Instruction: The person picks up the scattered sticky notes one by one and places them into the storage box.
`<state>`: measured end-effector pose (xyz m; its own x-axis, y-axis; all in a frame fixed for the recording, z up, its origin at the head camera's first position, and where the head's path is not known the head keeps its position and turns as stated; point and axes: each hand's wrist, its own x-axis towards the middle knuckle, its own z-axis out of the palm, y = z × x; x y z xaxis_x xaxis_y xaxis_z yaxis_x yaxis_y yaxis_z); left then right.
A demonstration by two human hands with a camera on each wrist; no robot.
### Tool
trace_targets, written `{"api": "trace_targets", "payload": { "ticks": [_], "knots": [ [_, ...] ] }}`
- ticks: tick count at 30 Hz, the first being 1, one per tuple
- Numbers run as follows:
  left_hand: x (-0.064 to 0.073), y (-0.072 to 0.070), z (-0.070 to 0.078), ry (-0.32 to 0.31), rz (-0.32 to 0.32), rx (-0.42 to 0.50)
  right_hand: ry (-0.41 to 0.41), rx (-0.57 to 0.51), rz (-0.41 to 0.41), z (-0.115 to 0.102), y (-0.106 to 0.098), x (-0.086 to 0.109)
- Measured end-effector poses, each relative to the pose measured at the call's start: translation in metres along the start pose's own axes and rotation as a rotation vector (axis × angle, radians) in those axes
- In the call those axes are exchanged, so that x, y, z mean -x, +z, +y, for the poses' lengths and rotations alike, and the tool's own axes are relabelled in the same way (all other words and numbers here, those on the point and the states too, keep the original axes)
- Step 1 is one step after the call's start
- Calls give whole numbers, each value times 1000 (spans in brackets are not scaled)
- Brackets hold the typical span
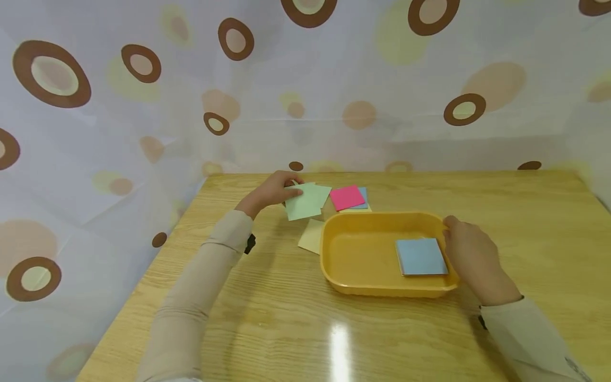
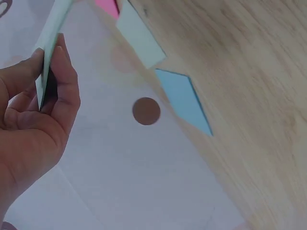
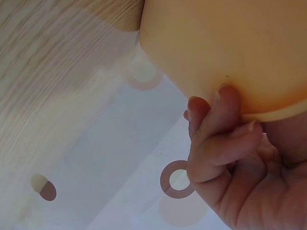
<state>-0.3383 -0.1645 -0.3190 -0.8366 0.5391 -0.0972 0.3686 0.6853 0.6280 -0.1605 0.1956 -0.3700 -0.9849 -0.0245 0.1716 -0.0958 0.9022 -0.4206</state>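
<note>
My left hand (image 1: 277, 188) pinches a pale green sticky note (image 1: 302, 207) between thumb and fingers, above the back of the table. The left wrist view shows that green note (image 2: 53, 36) edge-on, with a dark area behind it. Another pale green note (image 1: 322, 194) shows beside it. My right hand (image 1: 472, 257) grips the right rim of a yellow-orange plastic tray (image 1: 363, 260). Inside the tray, at the right, lies a light blue stack of notes (image 1: 422, 257). Curled fingers (image 3: 216, 148) hold the tray's rim in the right wrist view.
Behind the tray, a pink note (image 1: 347, 198) overlaps a blue note (image 1: 366, 197), with a pale yellow edge below. A pale yellow note (image 1: 311, 237) lies against the tray's left side. A patterned cloth (image 1: 305, 79) hangs along the wooden table's (image 1: 267, 318) back and left.
</note>
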Motion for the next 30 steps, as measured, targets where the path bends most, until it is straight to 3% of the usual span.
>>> {"api": "trace_targets", "payload": {
  "ticks": [4, 7, 11, 15, 19, 25, 30],
  "knots": [
    [2, 5, 24, 10, -46, 130, 10, 3, -19, -2, -1, -2],
    [4, 15, 46, 31, -116, 181, 23, -2, -35, -4, -1, -4],
    [0, 40, 74, 60, -276, 154, 44, -8, -56, -2, -3, -3],
    [-10, 68, 97, 79, -422, 49, 57, -6, -43, 2, -4, -1],
    [-18, 86, 106, 31, -480, -27, 58, -13, -26, 2, -4, -2],
    [-27, 107, 107, -120, -532, -119, 58, -14, -39, 1, -4, -1],
    [-28, 117, 113, -196, -534, -207, 46, -8, -28, 2, -5, -2]
  ]
}}
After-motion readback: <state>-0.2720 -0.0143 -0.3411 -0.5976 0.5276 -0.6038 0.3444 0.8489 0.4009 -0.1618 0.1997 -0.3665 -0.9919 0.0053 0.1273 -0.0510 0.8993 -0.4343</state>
